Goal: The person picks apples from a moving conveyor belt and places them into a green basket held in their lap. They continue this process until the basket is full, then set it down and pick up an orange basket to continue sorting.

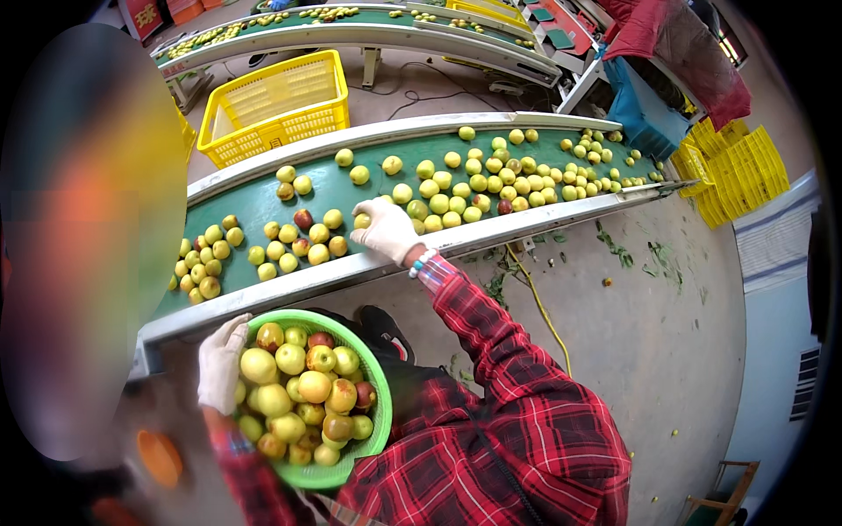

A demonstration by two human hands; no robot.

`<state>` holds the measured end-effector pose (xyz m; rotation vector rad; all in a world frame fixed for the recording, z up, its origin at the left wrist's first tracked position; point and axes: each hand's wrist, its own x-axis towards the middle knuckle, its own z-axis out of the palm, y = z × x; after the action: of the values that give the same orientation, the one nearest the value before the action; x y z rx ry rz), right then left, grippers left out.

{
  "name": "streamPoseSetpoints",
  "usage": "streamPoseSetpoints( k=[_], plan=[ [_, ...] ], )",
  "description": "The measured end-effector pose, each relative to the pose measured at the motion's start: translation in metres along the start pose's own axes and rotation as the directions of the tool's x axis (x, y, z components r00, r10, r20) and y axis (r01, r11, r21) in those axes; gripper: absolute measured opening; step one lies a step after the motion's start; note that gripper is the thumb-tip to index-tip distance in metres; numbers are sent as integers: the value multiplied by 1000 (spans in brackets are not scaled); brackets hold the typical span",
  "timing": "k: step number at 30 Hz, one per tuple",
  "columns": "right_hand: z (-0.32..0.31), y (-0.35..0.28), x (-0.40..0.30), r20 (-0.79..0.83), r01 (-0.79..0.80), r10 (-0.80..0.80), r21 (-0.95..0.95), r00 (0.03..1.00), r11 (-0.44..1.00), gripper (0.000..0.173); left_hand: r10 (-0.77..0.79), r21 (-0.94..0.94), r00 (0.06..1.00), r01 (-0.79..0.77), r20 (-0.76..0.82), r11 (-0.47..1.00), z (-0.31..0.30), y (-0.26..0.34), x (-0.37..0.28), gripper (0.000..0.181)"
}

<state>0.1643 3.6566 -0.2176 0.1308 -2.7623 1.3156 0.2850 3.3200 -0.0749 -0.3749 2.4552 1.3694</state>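
Note:
My left hand point(222, 365), in a white glove, grips the rim of a green plastic basket point(385, 394) full of yellow-green and reddish jujube-like fruits point(288, 358). The basket rests close against my body, below the near rail of the belt. Over the green conveyor belt point(263, 204) my right hand point(385, 229), also gloved, reaches in with curled fingers around a yellowish fruit point(362, 221). Many loose fruits point(439, 203) lie on the belt, thickest to the right of this hand. Smaller groups lie to its left, a few of them dark red.
A yellow plastic crate point(276, 108) stands beyond the belt's far rail. Behind it runs a second conveyor point(368, 33) carrying fruit. Stacked yellow crates point(743, 171) stand at the right. A yellow cable point(541, 299) and leaves lie on the floor. A blurred area covers the left.

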Motion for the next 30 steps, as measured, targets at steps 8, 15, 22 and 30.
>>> streamPoseSetpoints(
  k=[8, 15, 22, 30],
  plan=[
    [-142, 150, -27, -440, -356, 487, 348, 755, 867, 29, 64, 75, 998, -62, -23, 995, 23, 13, -5, 28],
    [-212, 254, -18, -241, -417, 348, -647, 906, 639, 47, 495, 371, 860, -503, 124, 780, 30, -11, 19, 33],
    [-194, 236, 23, -120, -385, 436, -707, 892, 593, 40, 82, 44, 994, -85, 79, 995, 41, 9, 14, 34],
    [-113, 35, -48, 50, -126, 118, 242, 992, 962, 36, 111, -25, 987, -109, 115, 994, 42, -12, 22, 34]
  ],
)
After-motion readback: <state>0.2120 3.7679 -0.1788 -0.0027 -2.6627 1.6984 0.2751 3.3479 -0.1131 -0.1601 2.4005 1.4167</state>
